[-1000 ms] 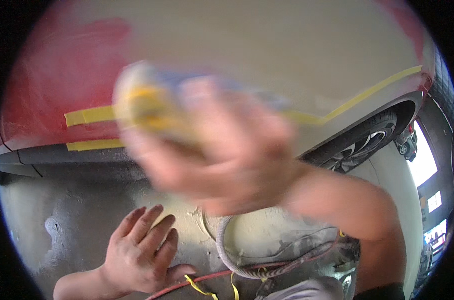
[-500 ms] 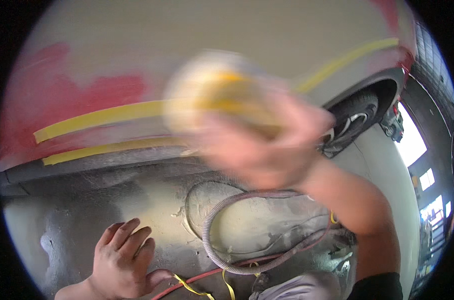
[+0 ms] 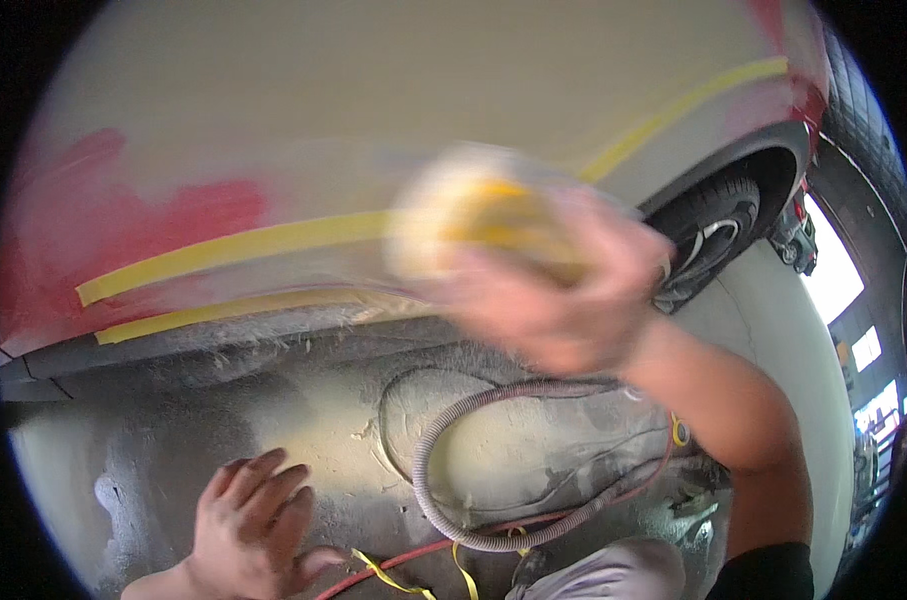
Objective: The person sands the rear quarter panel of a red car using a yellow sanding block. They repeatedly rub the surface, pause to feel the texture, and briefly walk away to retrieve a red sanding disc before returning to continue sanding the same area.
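A blurred pale-and-yellow sanding tool (image 3: 498, 215) is held in my right hand (image 3: 558, 300) against or just over the car's lower side panel (image 3: 483, 70). The panel is mostly beige filler or primer with red patches (image 3: 213, 210) and strips of yellow masking tape (image 3: 233, 240). My left hand (image 3: 268, 520) hangs low at the left, fingers apart and loosely bent, holding nothing, over the dusty floor (image 3: 163, 450). Whether the tool touches the panel I cannot tell.
A ribbed hose (image 3: 428, 445) loops on the floor with a red hose (image 3: 423, 550), dark cables and loose yellow tape strips (image 3: 463, 570). The wheel (image 3: 713, 230) is at the right. My clothed leg (image 3: 603, 575) is at the bottom. Another vehicle (image 3: 793, 240) stands beyond, near bright openings.
My right hand and the tool have moved rightward across the panel since a second ago, slightly lower in the last half second. The view has shifted; my left hand stays open and low.
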### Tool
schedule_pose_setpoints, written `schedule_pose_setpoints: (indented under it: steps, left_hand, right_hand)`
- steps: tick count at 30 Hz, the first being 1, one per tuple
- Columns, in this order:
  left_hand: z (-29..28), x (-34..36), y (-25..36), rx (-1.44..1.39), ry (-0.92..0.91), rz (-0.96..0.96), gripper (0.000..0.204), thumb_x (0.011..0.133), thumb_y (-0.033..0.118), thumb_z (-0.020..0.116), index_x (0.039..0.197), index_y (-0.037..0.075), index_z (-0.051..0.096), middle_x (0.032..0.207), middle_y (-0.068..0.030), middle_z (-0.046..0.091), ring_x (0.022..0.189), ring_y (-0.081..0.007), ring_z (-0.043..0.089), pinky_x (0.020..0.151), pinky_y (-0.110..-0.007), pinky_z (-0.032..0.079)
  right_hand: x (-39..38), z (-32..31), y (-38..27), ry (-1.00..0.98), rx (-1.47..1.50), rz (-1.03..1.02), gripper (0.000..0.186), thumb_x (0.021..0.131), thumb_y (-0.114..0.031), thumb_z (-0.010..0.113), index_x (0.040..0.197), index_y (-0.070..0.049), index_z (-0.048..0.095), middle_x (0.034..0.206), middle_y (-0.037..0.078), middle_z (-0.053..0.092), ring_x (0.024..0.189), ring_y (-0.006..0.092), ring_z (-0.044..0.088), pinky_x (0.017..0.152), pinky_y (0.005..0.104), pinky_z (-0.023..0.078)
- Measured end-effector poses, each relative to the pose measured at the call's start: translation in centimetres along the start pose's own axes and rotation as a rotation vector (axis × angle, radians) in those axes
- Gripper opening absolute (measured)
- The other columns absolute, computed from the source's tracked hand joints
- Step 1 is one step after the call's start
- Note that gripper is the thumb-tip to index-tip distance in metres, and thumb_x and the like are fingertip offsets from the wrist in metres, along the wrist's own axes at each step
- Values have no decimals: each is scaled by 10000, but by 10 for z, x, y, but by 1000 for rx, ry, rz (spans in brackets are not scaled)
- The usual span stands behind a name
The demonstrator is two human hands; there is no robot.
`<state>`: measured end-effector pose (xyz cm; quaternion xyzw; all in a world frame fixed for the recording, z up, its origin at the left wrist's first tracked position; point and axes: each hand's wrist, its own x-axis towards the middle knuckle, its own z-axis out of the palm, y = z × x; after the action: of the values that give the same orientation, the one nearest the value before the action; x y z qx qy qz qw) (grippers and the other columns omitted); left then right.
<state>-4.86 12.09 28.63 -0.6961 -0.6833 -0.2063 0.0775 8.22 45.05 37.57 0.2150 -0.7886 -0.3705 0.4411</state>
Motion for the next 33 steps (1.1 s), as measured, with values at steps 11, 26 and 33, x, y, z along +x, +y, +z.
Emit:
schedule_pose_setpoints:
  steps: [11, 26, 33]
  left_hand:
    - [-20, 28, -71, 725, 256, 115, 594, 972, 507, 560, 1251, -9, 654, 1412, -222, 551, 1379, -450, 457, 1100, -600, 397]
    - [24, 223, 0, 1163, 161, 472, 815, 927, 732, 447, 1482, 142, 536, 1643, -54, 348, 1561, -277, 200, 1276, -498, 79]
    - [34, 201, -16, 1239, 55, 544, 818, 936, 724, 442, 1491, 129, 528, 1652, -51, 334, 1562, -280, 192, 1270, -493, 72]
  right_hand:
    - [-97, -120, -90, -364, 103, 288, 369, 866, -301, 723, 1229, -360, 706, 1401, -149, 546, 1288, 346, 442, 1048, 460, 438]
    - [-150, -135, -181, -590, 1114, 809, 496, 803, -402, 801, 1278, -362, 666, 1340, -108, 527, 1189, 215, 459, 983, 403, 404]
    - [-151, -134, -179, -497, 1145, 833, 524, 798, -387, 803, 1298, -347, 651, 1327, -98, 543, 1143, 224, 486, 977, 408, 410]
